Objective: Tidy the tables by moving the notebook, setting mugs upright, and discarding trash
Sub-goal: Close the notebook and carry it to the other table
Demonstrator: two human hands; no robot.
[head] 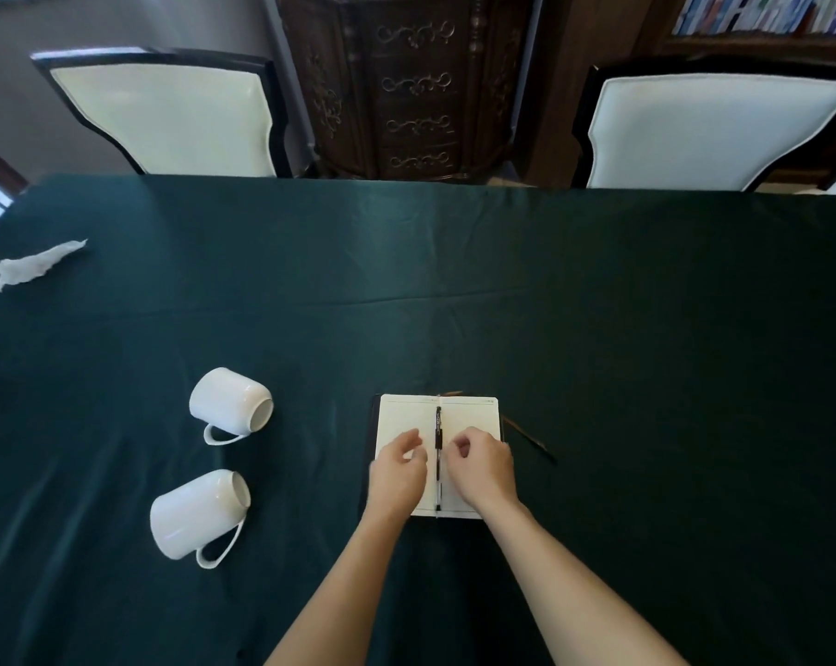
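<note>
An open notebook (469, 415) with cream pages and a dark cover lies on the green tablecloth (454, 281). A black pen (438, 427) rests along its spine. My left hand (399, 473) hovers over the left page, fingers loosely curled, holding nothing. My right hand (483, 466) is over the right page, fingers curled near the pen. Two white mugs lie on their sides to the left: the far mug (228, 401) and the near mug (197, 514). A crumpled white tissue (34, 266) lies at the far left.
Two white-backed chairs stand behind the table, the left chair (166, 113) and the right chair (714, 132). A dark carved cabinet (406, 84) is between them. A thin brown ribbon (526, 432) trails from the notebook's right side.
</note>
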